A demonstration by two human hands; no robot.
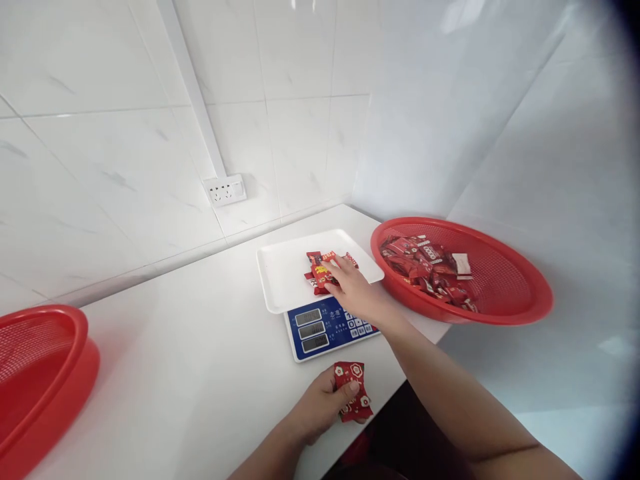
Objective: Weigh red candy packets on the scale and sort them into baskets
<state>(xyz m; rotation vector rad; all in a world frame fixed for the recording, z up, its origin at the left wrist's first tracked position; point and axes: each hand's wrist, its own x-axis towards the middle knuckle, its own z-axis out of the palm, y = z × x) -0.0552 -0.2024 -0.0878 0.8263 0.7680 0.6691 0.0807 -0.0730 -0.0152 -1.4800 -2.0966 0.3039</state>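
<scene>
Near the table's front edge, my left hand (pixel 325 403) is closed on a red packet (pixel 353 393) with white flower prints, the thumb pressed across its face. My right hand (pixel 353 290) reaches over the white weighing tray (pixel 280 267), fingers stretched and apart. Its fingertips touch a small pile of red packets (pixel 323 270), one with yellow print. Under the tray is a digital scale (pixel 313 330) with a blue panel, several buttons and small displays. My right hand and forearm hide part of the keypad and pile.
To the right, a red mesh basket (pixel 510 287) holds many red packets (pixel 425 260) and tilts at the table's edge. Another red basket (pixel 75 373) stands at the left. A tiled wall with a socket (pixel 225 191) rises behind the white table (pixel 190 360).
</scene>
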